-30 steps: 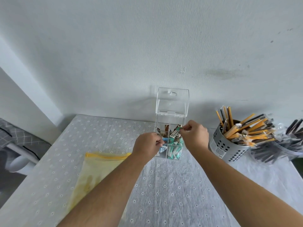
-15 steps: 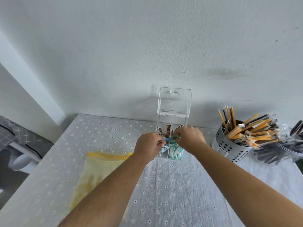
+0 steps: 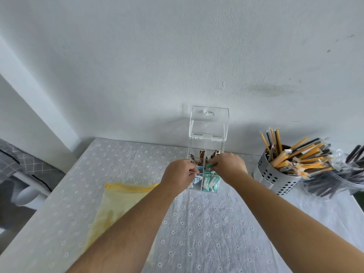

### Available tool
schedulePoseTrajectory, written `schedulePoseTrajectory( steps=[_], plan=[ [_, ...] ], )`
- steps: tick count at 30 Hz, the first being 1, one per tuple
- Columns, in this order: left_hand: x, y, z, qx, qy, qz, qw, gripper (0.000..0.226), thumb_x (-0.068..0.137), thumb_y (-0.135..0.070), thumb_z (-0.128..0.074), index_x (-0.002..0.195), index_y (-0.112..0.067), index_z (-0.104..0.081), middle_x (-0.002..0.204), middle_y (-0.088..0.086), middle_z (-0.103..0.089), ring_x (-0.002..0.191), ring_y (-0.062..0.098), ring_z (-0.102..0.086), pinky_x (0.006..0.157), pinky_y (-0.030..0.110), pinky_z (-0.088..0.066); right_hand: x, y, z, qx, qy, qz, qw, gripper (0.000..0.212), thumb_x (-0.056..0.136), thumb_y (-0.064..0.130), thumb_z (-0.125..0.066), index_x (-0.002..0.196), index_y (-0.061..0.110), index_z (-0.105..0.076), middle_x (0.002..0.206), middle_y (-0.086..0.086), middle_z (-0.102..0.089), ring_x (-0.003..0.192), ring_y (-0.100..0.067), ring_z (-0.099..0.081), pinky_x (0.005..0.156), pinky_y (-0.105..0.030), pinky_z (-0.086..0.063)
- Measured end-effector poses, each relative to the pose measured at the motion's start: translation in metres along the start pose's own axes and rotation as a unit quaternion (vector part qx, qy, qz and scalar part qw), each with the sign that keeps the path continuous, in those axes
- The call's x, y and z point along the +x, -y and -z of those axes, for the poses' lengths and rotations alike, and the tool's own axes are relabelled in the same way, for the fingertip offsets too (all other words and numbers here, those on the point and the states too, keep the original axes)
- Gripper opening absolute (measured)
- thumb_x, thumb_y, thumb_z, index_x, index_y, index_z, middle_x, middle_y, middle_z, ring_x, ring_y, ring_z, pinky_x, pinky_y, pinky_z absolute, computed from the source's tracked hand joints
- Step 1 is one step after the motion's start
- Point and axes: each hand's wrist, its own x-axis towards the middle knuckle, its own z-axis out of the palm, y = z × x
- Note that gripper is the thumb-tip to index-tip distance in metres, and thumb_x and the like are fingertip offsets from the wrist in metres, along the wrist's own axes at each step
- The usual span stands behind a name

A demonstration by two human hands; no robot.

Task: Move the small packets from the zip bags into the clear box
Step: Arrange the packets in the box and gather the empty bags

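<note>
- The desk, under a dotted cloth, is carrying everything; a yellow-topped zip bag is lying flat near its left side, looking nearly empty, though its contents are too faint to tell.
- The metal tub of wrapped sticks is standing well to the right, out of the way.
- The clear box is standing against the wall with its lid tipped up; its four cells are holding packets, teal ones in the near right cell, brown ones in the far cells.
- The right hand is reaching over the near right cell, fingers pinching a teal packet above it.
- The left hand is curling at the near left cell; its fingers are closed, apparently on a thin pale packet, though this is hard to confirm.
- To do this well, each packet probably should be going in upright, into the cell of its own colour, pressed down below the dividers so that the lid can close later.
</note>
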Motion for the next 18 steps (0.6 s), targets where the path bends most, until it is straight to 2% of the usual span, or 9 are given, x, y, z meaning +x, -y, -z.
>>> schedulePoseTrajectory(
  steps=[2,5,7,9,11,13,15,18],
  plan=[
    [-0.002,0.0,0.005,-0.028,-0.004,0.004,1.0,0.02,0.083,-0.014,-0.068,0.103,-0.012,-0.071,0.1,0.003,-0.071,0.085,0.012,-0.063,0.082,0.03,-0.054,-0.006,-0.007,0.009,0.089,-0.02,-0.006,0.996,0.018,0.087,0.023,-0.063,0.101,0.027,-0.073,0.099,0.005,-0.074,0.085,-0.014,-0.068,0.078,-0.031,-0.057],
    [0.003,-0.002,0.022,-0.059,-0.093,0.014,0.994,0.023,0.085,-0.013,-0.066,0.108,-0.01,-0.067,0.104,0.004,-0.069,0.083,0.011,-0.061,0.079,0.022,-0.051,-0.013,-0.017,0.029,0.212,-0.097,-0.006,0.972,0.019,0.087,0.017,-0.064,0.103,0.018,-0.072,0.099,0.003,-0.074,0.08,-0.01,-0.067,0.082,-0.029,-0.058],
    [0.011,-0.006,0.034,-0.084,-0.158,0.031,0.983,0.029,0.086,-0.011,-0.065,0.114,-0.009,-0.063,0.108,0.005,-0.066,0.088,0.012,-0.061,0.078,0.019,-0.048,-0.018,-0.02,0.044,0.276,-0.164,-0.02,0.947,0.019,0.088,0.014,-0.062,0.104,0.015,-0.071,0.095,0.001,-0.073,0.07,-0.007,-0.063,0.071,-0.024,-0.057],
    [0.022,-0.013,0.045,-0.122,-0.181,0.054,0.974,0.04,0.087,-0.013,-0.063,0.126,-0.009,-0.054,0.121,0.004,-0.06,0.104,0.014,-0.059,0.086,0.025,-0.049,-0.019,-0.019,0.055,0.326,-0.215,-0.041,0.919,0.021,0.089,0.016,-0.06,0.108,0.014,-0.069,0.097,0.0,-0.072,0.07,-0.005,-0.06,0.063,-0.015,-0.048],
    [0.034,-0.021,0.052,-0.157,-0.142,0.092,0.973,0.051,0.09,-0.019,-0.06,0.137,-0.012,-0.043,0.136,0.005,-0.05,0.123,0.016,-0.049,0.102,0.034,-0.044,-0.017,-0.016,0.061,0.362,-0.219,-0.06,0.904,0.028,0.091,0.02,-0.059,0.118,0.014,-0.064,0.109,0.001,-0.069,0.085,-0.007,-0.06,0.068,-0.016,-0.046],
    [0.043,-0.028,0.055,-0.183,-0.076,0.132,0.971,0.059,0.092,-0.027,-0.057,0.144,-0.016,-0.032,0.146,0.005,-0.041,0.134,0.018,-0.039,0.11,0.039,-0.036,-0.015,-0.012,0.062,0.393,-0.188,-0.074,0.897,0.035,0.091,0.024,-0.058,0.126,0.016,-0.059,0.118,0.001,-0.067,0.097,-0.012,-0.062,0.075,-0.024,-0.049],
    [0.05,-0.034,0.056,-0.205,-0.033,0.151,0.966,0.059,0.093,-0.032,-0.054,0.146,-0.02,-0.03,0.149,0.005,-0.038,0.138,0.018,-0.035,0.111,0.041,-0.035,-0.013,-0.01,0.062,0.416,-0.165,-0.082,0.891,0.038,0.092,0.025,-0.058,0.128,0.016,-0.057,0.121,-0.002,-0.065,0.103,-0.015,-0.063,0.076,-0.027,-0.05],
    [0.05,-0.038,0.061,-0.257,-0.042,0.147,0.954,0.053,0.094,-0.03,-0.053,0.144,-0.018,-0.036,0.147,0.003,-0.042,0.135,0.016,-0.04,0.109,0.034,-0.036,-0.011,-0.009,0.064,0.453,-0.167,-0.091,0.871,0.037,0.091,0.025,-0.059,0.127,0.014,-0.058,0.121,-0.002,-0.066,0.107,-0.017,-0.062,0.089,-0.033,-0.052]
  ],
)
